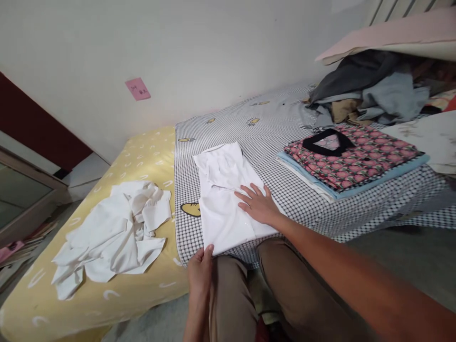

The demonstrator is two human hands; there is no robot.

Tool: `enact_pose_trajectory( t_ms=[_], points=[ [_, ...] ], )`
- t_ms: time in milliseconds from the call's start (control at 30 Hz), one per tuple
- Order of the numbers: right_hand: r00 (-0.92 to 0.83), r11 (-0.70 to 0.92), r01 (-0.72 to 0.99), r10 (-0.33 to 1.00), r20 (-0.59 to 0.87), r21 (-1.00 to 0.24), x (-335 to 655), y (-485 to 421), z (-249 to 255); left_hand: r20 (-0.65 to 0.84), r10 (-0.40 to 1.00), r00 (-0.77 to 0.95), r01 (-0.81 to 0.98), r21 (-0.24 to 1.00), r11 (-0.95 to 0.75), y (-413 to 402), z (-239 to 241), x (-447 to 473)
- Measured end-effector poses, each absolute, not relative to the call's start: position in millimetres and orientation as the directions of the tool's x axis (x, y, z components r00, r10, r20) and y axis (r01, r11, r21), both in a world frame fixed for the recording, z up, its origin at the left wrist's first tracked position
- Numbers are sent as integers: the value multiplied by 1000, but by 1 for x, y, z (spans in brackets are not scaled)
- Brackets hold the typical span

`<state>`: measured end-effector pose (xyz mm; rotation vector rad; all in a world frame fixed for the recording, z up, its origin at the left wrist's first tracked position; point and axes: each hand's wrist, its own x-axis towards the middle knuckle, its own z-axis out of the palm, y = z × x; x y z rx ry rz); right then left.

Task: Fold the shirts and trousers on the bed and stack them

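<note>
A white garment (pixel 224 218), partly folded into a long panel, lies on the checked bed sheet right before my knees. My left hand (pixel 201 268) pinches its near left corner between thumb and fingers. Spread flat on the cloth, right of its middle, is my right hand (pixel 258 205), fingers apart and pointing left. A smaller folded part, perhaps a sleeve, lies over the far half. To the left, a second white garment (pixel 114 232) is crumpled on the yellow sheet.
At right stands a folded stack topped by a pink floral shirt (pixel 359 156) with a black collar. Behind it are heaped dark and grey clothes (pixel 377 90) under a pink slab (pixel 392 35). A pink note (pixel 138 89) is on the wall. The bed's front edge meets my knees.
</note>
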<state>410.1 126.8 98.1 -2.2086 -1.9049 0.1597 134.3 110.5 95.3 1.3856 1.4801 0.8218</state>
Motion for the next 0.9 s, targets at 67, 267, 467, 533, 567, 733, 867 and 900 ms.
enact_pose_trajectory(
  t_ms=[67,267,467,533,567,733,867,900],
  points=[
    [148,-127,961,986,70,-244,410,127,97,-168,985,49,402,906,134,112,94,132],
    [147,-111,961,981,128,-253,409,126,93,-137,986,94,531,845,66,115,91,129],
    [145,-99,960,976,165,-261,408,128,90,105,994,-22,885,465,-30,130,139,120],
    [145,-96,963,973,180,-253,408,128,89,315,948,50,935,319,-155,140,156,127],
    [145,-96,964,971,189,-247,408,128,89,378,916,133,937,252,-240,146,160,134],
    [161,-106,969,956,244,-225,407,128,82,203,848,490,854,84,-514,184,137,172],
    [190,-126,967,937,293,-222,406,128,79,97,867,489,862,99,-498,214,115,187],
    [201,-136,965,931,304,-223,405,127,79,89,870,485,864,100,-493,220,113,189]
  ],
)
